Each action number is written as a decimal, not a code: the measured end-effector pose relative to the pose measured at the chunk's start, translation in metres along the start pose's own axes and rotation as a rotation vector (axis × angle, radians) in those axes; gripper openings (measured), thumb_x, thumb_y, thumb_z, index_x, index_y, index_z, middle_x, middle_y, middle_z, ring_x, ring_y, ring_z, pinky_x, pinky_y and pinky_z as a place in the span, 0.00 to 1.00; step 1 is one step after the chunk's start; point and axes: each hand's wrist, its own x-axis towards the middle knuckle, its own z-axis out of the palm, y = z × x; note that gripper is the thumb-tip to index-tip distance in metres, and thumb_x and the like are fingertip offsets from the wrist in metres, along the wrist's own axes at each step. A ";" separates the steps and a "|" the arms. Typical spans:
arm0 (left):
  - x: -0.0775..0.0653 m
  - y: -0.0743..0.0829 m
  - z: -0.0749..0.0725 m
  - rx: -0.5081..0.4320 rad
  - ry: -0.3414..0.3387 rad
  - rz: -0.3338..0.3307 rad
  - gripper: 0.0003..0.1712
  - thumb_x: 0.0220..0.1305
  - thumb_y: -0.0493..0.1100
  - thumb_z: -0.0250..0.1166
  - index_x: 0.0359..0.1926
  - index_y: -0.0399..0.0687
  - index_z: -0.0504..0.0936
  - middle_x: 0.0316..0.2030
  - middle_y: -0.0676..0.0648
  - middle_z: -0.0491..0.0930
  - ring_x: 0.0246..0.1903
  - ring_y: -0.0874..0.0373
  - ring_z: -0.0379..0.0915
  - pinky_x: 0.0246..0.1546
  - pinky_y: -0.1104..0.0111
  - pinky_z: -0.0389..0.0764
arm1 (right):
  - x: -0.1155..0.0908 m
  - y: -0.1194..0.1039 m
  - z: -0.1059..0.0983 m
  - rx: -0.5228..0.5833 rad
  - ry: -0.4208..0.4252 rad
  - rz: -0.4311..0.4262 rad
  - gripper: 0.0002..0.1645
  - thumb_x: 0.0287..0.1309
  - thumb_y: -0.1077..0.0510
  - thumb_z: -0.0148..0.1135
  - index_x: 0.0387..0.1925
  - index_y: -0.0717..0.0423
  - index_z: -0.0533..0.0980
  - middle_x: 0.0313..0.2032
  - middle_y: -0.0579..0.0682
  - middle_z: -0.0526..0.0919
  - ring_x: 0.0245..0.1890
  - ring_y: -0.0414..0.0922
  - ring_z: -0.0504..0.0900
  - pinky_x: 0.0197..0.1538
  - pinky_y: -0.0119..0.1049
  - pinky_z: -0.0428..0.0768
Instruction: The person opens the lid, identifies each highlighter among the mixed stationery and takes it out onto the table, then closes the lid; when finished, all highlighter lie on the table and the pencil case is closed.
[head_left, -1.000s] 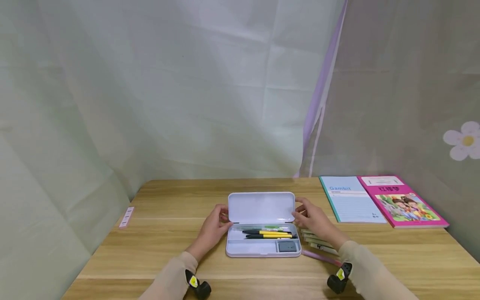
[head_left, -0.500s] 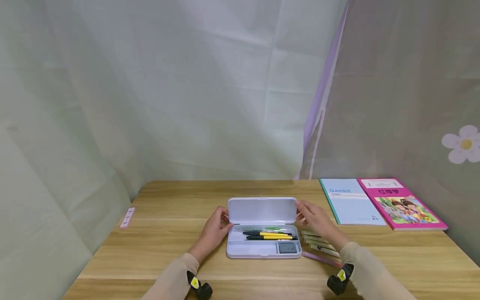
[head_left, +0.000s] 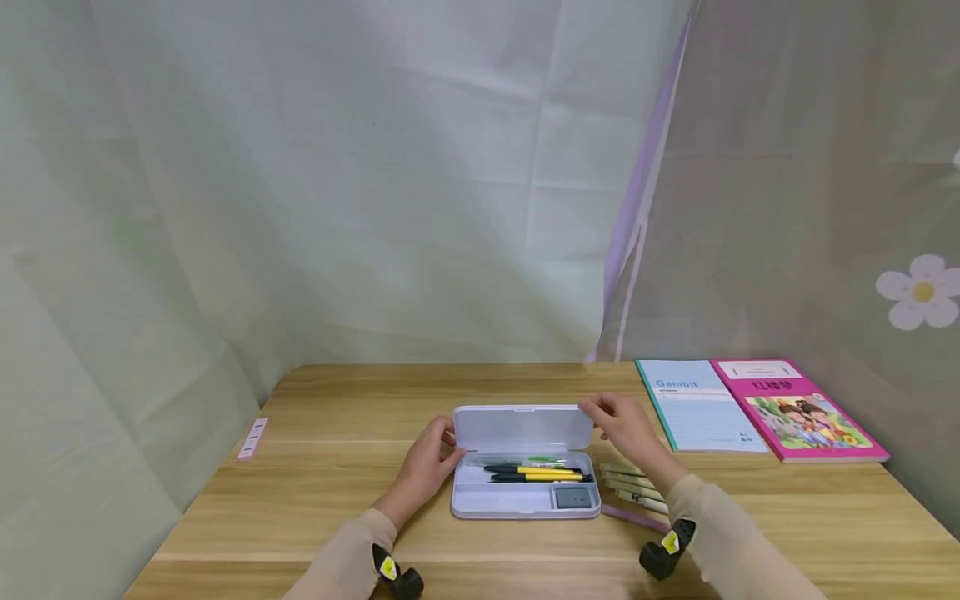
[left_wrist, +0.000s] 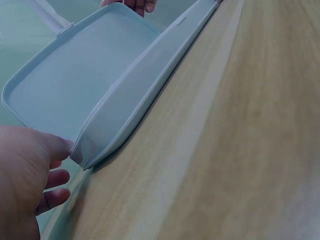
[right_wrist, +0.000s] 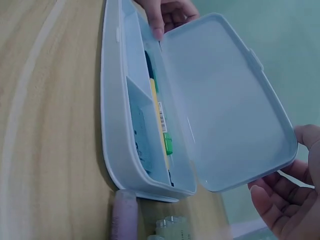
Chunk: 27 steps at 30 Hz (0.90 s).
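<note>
A white pencil case (head_left: pixel 498 500) lies on the table with its lid (head_left: pixel 517 427) raised and tilted. Inside are yellow-and-black pens (head_left: pixel 551 476), a green-tipped pen (head_left: pixel 546 460) and a dark grey block (head_left: pixel 573 497) in the small compartment. My left hand (head_left: pixel 426 460) holds the case's left end by the hinge; in the left wrist view its thumb (left_wrist: pixel 60 146) touches the corner. My right hand (head_left: pixel 628 429) grips the lid's upper right corner, with several fingers (right_wrist: pixel 285 192) behind it in the right wrist view.
Several pale green pens (head_left: pixel 633 485) and a pink pen (head_left: pixel 636 517) lie right of the case. At the back right are a light blue notebook (head_left: pixel 705 408) and a pink book (head_left: pixel 802 408). A small pink strip (head_left: pixel 252 439) lies near the left table edge. Curtains (head_left: pixel 375 208) hang behind.
The lid has tipped forward from a more laid-back position. My right hand has moved from the lid's right side up to its top corner. The left hand stays at the hinge end.
</note>
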 end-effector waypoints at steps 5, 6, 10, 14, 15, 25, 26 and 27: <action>-0.001 -0.001 0.000 0.011 0.006 0.021 0.18 0.55 0.32 0.69 0.45 0.43 0.72 0.38 0.46 0.76 0.31 0.59 0.72 0.29 0.74 0.74 | -0.004 0.003 0.000 0.057 -0.008 -0.014 0.19 0.66 0.49 0.57 0.40 0.63 0.79 0.36 0.55 0.83 0.35 0.50 0.79 0.33 0.40 0.82; -0.001 -0.001 0.000 0.003 0.003 0.018 0.18 0.55 0.32 0.69 0.45 0.43 0.73 0.38 0.46 0.76 0.32 0.59 0.72 0.29 0.74 0.74 | -0.006 0.004 0.000 0.068 -0.014 -0.015 0.19 0.66 0.49 0.57 0.40 0.63 0.79 0.37 0.55 0.83 0.35 0.50 0.79 0.33 0.41 0.82; -0.002 0.001 -0.003 -0.053 -0.026 -0.007 0.21 0.52 0.37 0.73 0.46 0.45 0.75 0.41 0.48 0.76 0.37 0.58 0.72 0.34 0.73 0.76 | -0.010 0.007 -0.001 0.100 -0.042 -0.011 0.19 0.66 0.48 0.57 0.40 0.61 0.79 0.37 0.54 0.83 0.35 0.49 0.78 0.34 0.40 0.82; -0.005 0.005 -0.008 -0.111 -0.044 0.004 0.27 0.47 0.43 0.77 0.49 0.44 0.76 0.43 0.48 0.77 0.42 0.56 0.74 0.43 0.65 0.79 | -0.016 0.012 -0.002 0.106 -0.070 -0.035 0.19 0.66 0.47 0.57 0.42 0.61 0.79 0.38 0.54 0.83 0.36 0.48 0.78 0.35 0.38 0.82; -0.005 0.005 -0.010 -0.116 -0.048 0.013 0.29 0.46 0.44 0.77 0.49 0.44 0.76 0.44 0.48 0.77 0.43 0.56 0.74 0.45 0.63 0.79 | -0.018 0.013 -0.002 0.101 -0.076 -0.045 0.20 0.66 0.47 0.56 0.42 0.61 0.79 0.38 0.53 0.83 0.37 0.47 0.78 0.35 0.38 0.82; -0.012 0.013 -0.023 -0.081 -0.149 0.126 0.38 0.50 0.53 0.74 0.60 0.45 0.74 0.58 0.46 0.75 0.59 0.49 0.71 0.58 0.52 0.75 | -0.032 0.017 -0.007 0.016 -0.129 -0.151 0.13 0.64 0.49 0.59 0.39 0.54 0.80 0.38 0.49 0.84 0.40 0.41 0.79 0.40 0.32 0.79; -0.012 0.015 -0.025 -0.067 -0.160 0.143 0.38 0.50 0.55 0.73 0.60 0.45 0.73 0.59 0.46 0.74 0.60 0.48 0.70 0.59 0.50 0.73 | -0.033 0.016 -0.007 0.007 -0.133 -0.158 0.13 0.63 0.49 0.60 0.39 0.53 0.80 0.38 0.48 0.84 0.41 0.41 0.79 0.41 0.33 0.79; -0.013 0.017 -0.026 -0.052 -0.169 0.161 0.38 0.51 0.55 0.73 0.61 0.45 0.73 0.59 0.45 0.74 0.60 0.47 0.69 0.61 0.49 0.72 | -0.035 0.016 -0.007 -0.003 -0.137 -0.161 0.13 0.63 0.48 0.60 0.39 0.52 0.80 0.39 0.47 0.84 0.42 0.42 0.79 0.42 0.33 0.78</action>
